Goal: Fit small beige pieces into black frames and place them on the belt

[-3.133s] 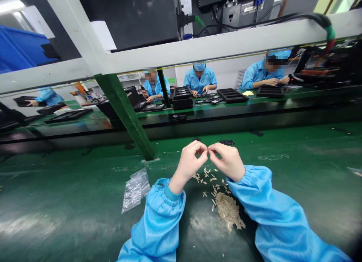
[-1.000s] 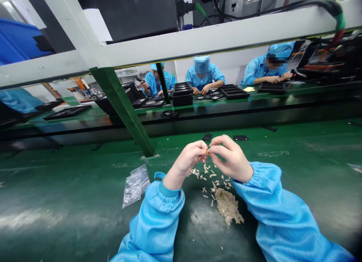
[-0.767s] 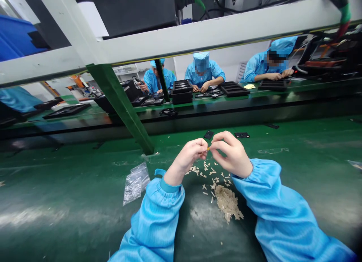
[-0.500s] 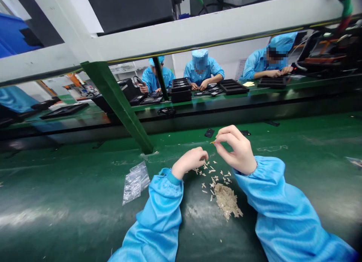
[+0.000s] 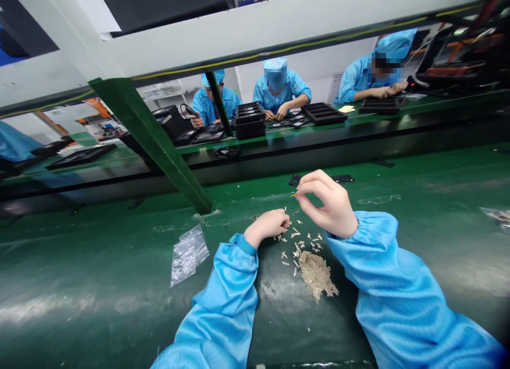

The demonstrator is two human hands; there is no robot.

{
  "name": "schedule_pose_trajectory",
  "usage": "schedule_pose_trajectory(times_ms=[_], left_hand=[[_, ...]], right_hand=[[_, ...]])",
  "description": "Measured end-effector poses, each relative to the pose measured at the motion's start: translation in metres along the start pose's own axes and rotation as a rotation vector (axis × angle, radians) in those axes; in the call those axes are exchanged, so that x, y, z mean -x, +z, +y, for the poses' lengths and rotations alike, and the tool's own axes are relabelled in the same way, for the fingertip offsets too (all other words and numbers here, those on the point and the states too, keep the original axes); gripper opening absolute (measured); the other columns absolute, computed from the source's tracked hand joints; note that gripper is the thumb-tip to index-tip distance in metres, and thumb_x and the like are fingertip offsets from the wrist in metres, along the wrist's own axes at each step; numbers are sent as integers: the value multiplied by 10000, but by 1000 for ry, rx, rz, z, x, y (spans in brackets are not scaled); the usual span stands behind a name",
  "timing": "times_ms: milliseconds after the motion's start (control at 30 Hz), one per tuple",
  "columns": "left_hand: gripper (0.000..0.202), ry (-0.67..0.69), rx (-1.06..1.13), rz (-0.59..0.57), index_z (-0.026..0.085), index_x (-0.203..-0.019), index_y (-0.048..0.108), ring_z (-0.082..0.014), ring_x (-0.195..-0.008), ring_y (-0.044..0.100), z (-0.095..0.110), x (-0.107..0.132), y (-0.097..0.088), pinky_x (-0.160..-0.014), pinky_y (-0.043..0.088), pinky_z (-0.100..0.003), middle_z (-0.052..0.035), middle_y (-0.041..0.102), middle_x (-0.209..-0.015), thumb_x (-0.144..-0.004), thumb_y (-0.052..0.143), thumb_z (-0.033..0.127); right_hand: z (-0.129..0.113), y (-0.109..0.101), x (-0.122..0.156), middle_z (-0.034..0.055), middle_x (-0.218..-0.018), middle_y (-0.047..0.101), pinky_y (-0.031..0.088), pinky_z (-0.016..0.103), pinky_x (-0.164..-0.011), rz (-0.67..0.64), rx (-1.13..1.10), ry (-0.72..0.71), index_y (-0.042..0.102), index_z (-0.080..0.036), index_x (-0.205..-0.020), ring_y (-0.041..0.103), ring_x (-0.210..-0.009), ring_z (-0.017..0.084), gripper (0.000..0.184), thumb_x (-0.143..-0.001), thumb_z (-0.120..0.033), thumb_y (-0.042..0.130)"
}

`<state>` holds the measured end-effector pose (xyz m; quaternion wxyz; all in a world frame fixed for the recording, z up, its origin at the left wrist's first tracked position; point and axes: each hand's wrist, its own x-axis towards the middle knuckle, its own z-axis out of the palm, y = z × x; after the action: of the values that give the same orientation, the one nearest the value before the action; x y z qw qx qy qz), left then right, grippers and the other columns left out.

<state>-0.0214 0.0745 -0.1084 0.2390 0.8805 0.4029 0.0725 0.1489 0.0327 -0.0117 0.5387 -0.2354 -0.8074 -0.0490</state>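
My right hand (image 5: 329, 203) is raised over the green bench, thumb and fingertips pinched on a small yellow piece (image 5: 294, 195). Low over the scattered bits is my left hand (image 5: 266, 226), its fingers curled in; what they hold, if anything, is hidden. Small beige strips (image 5: 295, 233) lie loose by its fingertips and between both hands. Nearer to me, a heap of the same beige strips (image 5: 317, 274) rests on the bench. Behind my right hand lie a flat black part (image 5: 295, 180) and a second black part (image 5: 343, 178).
Clear plastic bags (image 5: 190, 255) lie left of my left sleeve. A green post (image 5: 151, 146) slants down to the bench. Another bag (image 5: 498, 216) is at the far right. Across the divider, several co-workers in blue sit by black trays (image 5: 324, 114).
My left hand's fingers have curled in more, near the beige strips. My right hand still pinches the yellow piece. The whole view has shifted slightly.
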Motion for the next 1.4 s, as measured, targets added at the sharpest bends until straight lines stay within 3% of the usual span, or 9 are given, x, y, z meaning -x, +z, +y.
schedule_pose_trajectory(times_ms=[233, 367, 500, 733, 833, 1000, 1233, 1400], left_hand=[[47, 44, 173, 169, 176, -782, 507, -129, -709, 483, 10, 12, -29, -670, 405, -242, 15, 514, -746, -808, 481, 205], [137, 91, 517, 324, 168, -843, 516, -131, -743, 508, 30, 25, -50, -697, 419, -248, -2, 537, -797, -840, 504, 305], [112, 92, 735, 467, 158, -826, 554, -122, -730, 507, 52, 36, -60, -692, 406, -239, -1, 543, -776, -816, 555, 270], [104, 88, 784, 590, 180, -811, 495, -102, -707, 493, 72, 44, -61, -662, 399, -219, 19, 509, -767, -787, 588, 220], [138, 73, 811, 631, 182, -838, 498, -108, -717, 501, 74, 42, -59, -672, 407, -225, 17, 518, -769, -777, 607, 242], [123, 51, 811, 632, 166, -724, 521, -97, -642, 463, 76, 38, -55, -618, 379, -225, 26, 506, -689, -777, 587, 255], [67, 55, 812, 720, 170, -724, 545, -106, -653, 504, 82, 40, -56, -646, 413, -234, 21, 539, -695, -767, 558, 221], [78, 19, 770, 741, 171, -716, 536, -108, -644, 498, 80, 40, -55, -633, 411, -235, 21, 536, -686, -777, 548, 217]], right_hand=[[0, 1, 0, 46, -787, 565, 473, 331, -635, -21, -26, 55, 524, -208, -814, 559, -716, 181, 113, -815, -96, 512], [2, 4, 2, 30, -772, 558, 479, 329, -658, -66, -60, 103, 520, -200, -999, 564, -700, 172, 202, -820, -105, 510], [4, 8, 4, 10, -772, 565, 489, 302, -669, -169, -120, 180, 460, -196, -1110, 582, -689, 154, 311, -817, -120, 528], [1, 10, 4, -29, -718, 550, 491, 283, -656, -224, -356, 317, 384, -205, -1214, 581, -663, 130, 434, -812, -104, 511], [-2, 12, 4, -32, -710, 535, 485, 284, -641, -128, -405, 374, 395, -205, -1193, 562, -648, 126, 417, -806, -113, 522], [-6, 18, 6, -32, -719, 527, 481, 311, -650, 26, -436, 429, 381, -218, -1201, 550, -660, 136, 432, -808, -129, 535], [-7, 21, 9, -35, -736, 513, 502, 325, -669, 70, -396, 414, 319, -242, -1265, 549, -670, 140, 524, -809, -98, 533], [-7, 23, 12, 1, -796, 541, 519, 363, -717, 74, -141, 254, 298, -258, -1333, 575, -717, 165, 586, -824, -80, 527]])
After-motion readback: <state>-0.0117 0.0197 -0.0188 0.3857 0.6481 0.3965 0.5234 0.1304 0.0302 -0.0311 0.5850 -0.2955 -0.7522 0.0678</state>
